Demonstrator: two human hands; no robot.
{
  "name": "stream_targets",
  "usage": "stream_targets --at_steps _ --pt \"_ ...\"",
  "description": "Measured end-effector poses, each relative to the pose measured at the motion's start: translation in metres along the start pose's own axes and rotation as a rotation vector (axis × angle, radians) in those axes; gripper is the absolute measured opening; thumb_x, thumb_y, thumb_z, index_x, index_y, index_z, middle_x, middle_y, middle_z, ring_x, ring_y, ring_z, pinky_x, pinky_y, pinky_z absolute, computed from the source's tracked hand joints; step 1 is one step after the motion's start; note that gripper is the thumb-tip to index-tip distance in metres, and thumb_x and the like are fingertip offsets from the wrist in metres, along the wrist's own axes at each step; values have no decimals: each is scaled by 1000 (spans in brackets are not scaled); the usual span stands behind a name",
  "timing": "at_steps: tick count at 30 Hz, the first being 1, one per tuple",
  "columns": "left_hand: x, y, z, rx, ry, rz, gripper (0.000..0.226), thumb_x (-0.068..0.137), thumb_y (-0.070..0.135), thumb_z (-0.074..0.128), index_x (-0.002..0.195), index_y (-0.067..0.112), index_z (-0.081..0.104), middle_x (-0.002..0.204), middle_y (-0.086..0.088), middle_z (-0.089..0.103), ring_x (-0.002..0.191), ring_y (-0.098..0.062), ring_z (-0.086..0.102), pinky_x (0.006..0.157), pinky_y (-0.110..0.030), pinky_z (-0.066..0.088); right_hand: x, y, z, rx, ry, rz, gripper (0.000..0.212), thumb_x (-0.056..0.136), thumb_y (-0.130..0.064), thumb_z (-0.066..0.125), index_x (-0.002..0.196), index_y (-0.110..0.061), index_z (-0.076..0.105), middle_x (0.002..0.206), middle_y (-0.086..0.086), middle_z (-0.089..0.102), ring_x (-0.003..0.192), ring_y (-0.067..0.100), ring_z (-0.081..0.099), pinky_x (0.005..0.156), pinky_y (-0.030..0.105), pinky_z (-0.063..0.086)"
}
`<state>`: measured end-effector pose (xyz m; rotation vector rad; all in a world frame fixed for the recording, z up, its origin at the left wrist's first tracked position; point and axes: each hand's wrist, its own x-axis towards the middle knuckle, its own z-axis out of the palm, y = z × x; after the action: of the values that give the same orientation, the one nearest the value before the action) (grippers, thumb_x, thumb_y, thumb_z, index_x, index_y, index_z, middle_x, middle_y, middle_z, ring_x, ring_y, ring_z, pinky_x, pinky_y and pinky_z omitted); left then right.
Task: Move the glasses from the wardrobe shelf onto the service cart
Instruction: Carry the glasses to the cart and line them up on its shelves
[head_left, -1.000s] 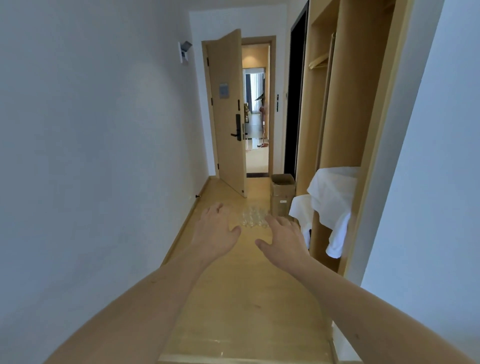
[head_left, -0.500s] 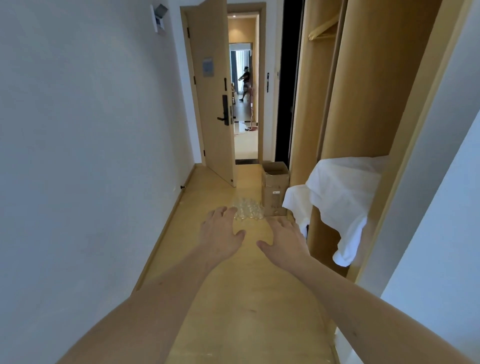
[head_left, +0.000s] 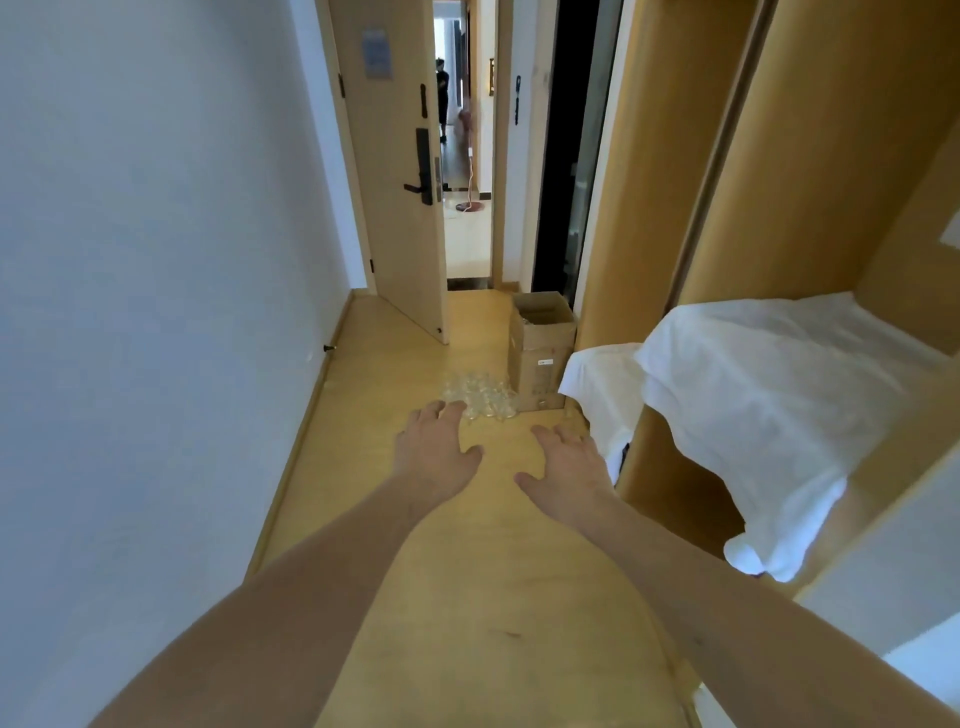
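Observation:
Several clear glasses stand clustered on the wooden floor beside a cardboard box. My left hand reaches forward with relaxed fingers, its fingertips overlapping the near edge of the glasses in the picture. My right hand is stretched out beside it, fingers spread, holding nothing. On the right stands the open wooden wardrobe, its shelf covered by a white cloth that hangs over the edge. No service cart is in view.
An open cardboard box stands on the floor against the wardrobe side. The room door is open ahead, with a person standing far beyond it. A white wall runs along the left of the narrow hallway.
The view has moved forward and tilted down along the hallway. The glasses, box and wardrobe shelf are nearer. Both hands stay outstretched and empty.

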<state>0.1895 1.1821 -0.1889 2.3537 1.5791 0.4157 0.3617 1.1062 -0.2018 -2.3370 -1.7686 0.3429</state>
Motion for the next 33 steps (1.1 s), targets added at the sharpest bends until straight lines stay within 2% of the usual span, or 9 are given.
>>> stream_targets --at_steps 10,18,23,26,33 --pt "138 -39 33 11 -58 -37 67 93 43 64 151 20 39 155 -8 39 141 -31 35 110 -47 40 145 2 28 2 -89 40 73 95 -54 57 157 -25 30 159 6 34 144 31 32 115 43 35" --pt "291 -33 71 10 -76 -57 68 94 42 63 152 19 37 154 -8 40 140 -31 35 112 -46 37 309 29 25 43 -90 8 70 95 -50 60 155 -24 34 156 5 38 143 31 34 114 44 35" --pt "384 -36 95 27 -123 -119 68 94 42 63 152 19 37 154 -8 41 141 -31 35 113 -46 36 409 51 31 77 -167 26 71 94 -51 61 155 -24 34 156 5 38 143 31 34 113 45 36" --pt "398 -44 102 35 -155 -137 69 93 43 64 152 20 37 154 -8 40 141 -31 34 113 -46 36 426 59 37 90 -188 46 73 94 -50 62 155 -24 34 157 5 37 143 31 33 114 45 36" --pt "500 -74 135 47 -228 -161 66 93 42 62 150 21 39 151 -7 43 137 -31 38 109 -44 40 529 66 65 115 -245 104 73 91 -50 63 154 -24 36 155 5 38 141 32 34 113 44 37"
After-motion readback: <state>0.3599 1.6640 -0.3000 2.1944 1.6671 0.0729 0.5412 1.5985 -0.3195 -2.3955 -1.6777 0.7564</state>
